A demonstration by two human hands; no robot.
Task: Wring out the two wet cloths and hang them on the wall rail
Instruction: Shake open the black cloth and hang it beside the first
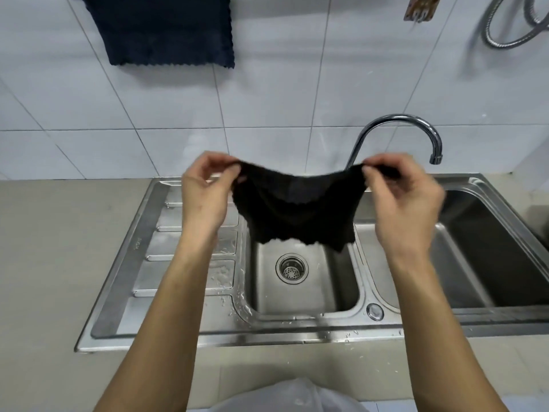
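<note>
— Above the small basin, what have the hands got?

— Both hold one black cloth [297,209] by its top corners. The left hand [205,194] pinches the left corner between thumb and curled fingers; the right hand [404,200] pinches the right corner the same way. The top edge sags a little between them and the rest of the cloth hangs down, spread open, its scalloped lower edge above the drain [291,268].

— And the other cloth?

— A dark blue cloth [166,28] hangs flat against the white tiled wall [297,84], up and to the left of the hands. Whatever carries it is cut off by the top of the view.

— What lies around?

— A steel sink [142,242] set in a grey worktop [53,248]: a ribbed draining board on the left with water drops, the small basin in the middle, a larger basin [481,248] on the right. A curved chrome tap [401,126] rises behind the right hand, its spout pointing down well to the right of the cloth. A metal hose [511,31] loops at the top right corner of the wall.
</note>
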